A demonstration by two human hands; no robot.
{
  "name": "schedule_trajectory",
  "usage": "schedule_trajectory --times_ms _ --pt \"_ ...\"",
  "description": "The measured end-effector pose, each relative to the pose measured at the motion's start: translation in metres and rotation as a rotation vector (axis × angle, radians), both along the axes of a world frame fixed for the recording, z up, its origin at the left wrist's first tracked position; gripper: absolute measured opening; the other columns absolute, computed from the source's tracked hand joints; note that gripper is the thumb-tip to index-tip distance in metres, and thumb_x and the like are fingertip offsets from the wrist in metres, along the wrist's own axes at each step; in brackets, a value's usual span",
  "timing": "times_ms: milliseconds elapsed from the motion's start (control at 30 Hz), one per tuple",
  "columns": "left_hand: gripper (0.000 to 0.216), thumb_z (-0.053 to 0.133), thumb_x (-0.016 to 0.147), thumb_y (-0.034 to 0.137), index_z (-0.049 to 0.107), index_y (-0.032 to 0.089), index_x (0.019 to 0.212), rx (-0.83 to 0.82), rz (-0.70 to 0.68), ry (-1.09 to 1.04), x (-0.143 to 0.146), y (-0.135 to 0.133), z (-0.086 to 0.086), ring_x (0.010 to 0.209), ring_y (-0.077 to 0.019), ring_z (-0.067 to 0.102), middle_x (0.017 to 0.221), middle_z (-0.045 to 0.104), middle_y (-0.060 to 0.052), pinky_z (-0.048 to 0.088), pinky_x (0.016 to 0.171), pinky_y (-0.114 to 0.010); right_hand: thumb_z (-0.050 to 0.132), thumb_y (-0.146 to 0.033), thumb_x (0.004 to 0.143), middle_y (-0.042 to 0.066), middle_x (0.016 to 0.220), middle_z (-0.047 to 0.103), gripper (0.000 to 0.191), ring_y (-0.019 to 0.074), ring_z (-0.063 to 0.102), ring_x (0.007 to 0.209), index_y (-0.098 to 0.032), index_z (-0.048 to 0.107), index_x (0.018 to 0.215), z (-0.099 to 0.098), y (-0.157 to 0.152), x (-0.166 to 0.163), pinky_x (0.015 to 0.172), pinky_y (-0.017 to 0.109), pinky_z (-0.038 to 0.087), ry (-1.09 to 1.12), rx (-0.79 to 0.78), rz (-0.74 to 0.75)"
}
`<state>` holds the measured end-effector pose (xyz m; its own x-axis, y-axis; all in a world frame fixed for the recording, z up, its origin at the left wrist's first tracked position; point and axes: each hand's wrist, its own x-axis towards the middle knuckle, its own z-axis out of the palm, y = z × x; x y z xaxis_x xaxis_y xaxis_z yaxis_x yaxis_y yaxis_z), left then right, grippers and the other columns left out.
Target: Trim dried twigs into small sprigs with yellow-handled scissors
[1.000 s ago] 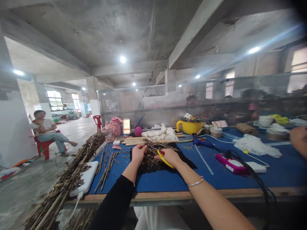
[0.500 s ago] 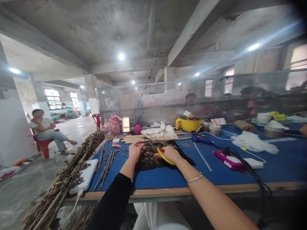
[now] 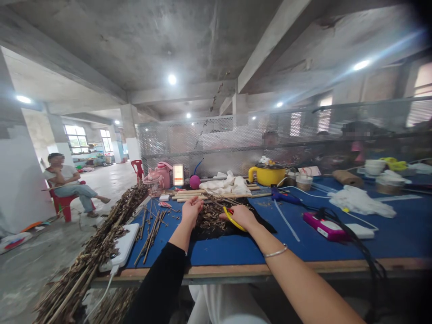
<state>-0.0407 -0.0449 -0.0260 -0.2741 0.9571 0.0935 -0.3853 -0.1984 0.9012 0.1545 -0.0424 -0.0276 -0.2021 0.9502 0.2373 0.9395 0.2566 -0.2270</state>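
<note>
My left hand [image 3: 191, 209] is closed on thin dry twigs [image 3: 221, 201] at the left side of a heap of dry plant bits [image 3: 211, 218] lying on a black cloth [image 3: 261, 226]. My right hand [image 3: 240, 216] grips yellow-handled scissors [image 3: 231, 219] at the heap's right side, their blades pointing toward the twigs. Both hands rest over the blue table top [image 3: 236, 249], a short way in from its wooden front edge.
A long bundle of dry stalks [image 3: 97, 245] and a white power bank [image 3: 122, 246] lie at the left edge. Wooden sticks [image 3: 195, 195], white cloth [image 3: 225, 185], a yellow pot [image 3: 268, 175], a blue glue gun [image 3: 282, 197], a pink device [image 3: 322, 226] and cables lie beyond. A person sits far left [image 3: 65, 182].
Both hands have stayed at the heap, shifting only slightly. Another person's hand, seen at the right edge a second ago, is gone from view.
</note>
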Motion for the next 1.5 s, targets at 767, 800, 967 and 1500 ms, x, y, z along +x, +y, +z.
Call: schedule_trajectory --times_ms 767,800,967,1500 --pt "0.041 0.07 0.061 0.021 0.057 0.012 0.1 -0.049 0.026 0.142 -0.0011 -0.002 -0.0016 0.054 -0.0048 0.052 0.091 0.065 -0.009 0.031 0.042 -0.015 0.053 -0.067 0.063 0.008 0.089 0.064 0.054 0.0219 0.059 0.081 -0.019 0.056 0.089 -0.0027 -0.0022 -0.0023 0.062 0.025 0.036 0.118 -0.001 0.107" --pt "0.041 0.069 0.062 0.021 0.057 0.012 0.1 -0.054 0.042 0.13 -0.0013 -0.002 -0.0014 0.055 -0.005 0.053 0.092 0.065 -0.009 0.031 0.043 -0.015 0.053 -0.067 0.063 0.008 0.088 0.064 0.054 0.0219 0.059 0.081 -0.02 0.056 0.089 -0.0027 -0.0018 -0.0017 0.061 0.025 0.035 0.123 0.006 0.092" --pt "0.038 0.069 0.063 0.02 0.058 0.013 0.099 -0.057 0.124 0.068 -0.0028 -0.0019 -0.0007 0.063 -0.0082 0.057 0.095 0.065 -0.01 0.036 0.047 -0.016 0.052 -0.068 0.062 0.007 0.086 0.064 0.054 0.022 0.059 0.078 -0.02 0.057 0.086 -0.0037 -0.0003 0.0001 0.058 0.025 0.034 0.114 0.016 0.065" --pt "0.032 0.07 0.059 0.017 0.062 0.01 0.089 0.044 0.227 0.321 -0.0019 0.0023 -0.0059 0.066 -0.0133 0.06 0.073 0.067 -0.008 0.045 0.063 -0.022 0.052 -0.068 0.061 0.006 0.081 0.065 0.053 0.02 0.058 0.076 -0.021 0.063 0.083 0.0 -0.004 -0.003 0.059 0.024 0.035 0.089 0.017 0.086"
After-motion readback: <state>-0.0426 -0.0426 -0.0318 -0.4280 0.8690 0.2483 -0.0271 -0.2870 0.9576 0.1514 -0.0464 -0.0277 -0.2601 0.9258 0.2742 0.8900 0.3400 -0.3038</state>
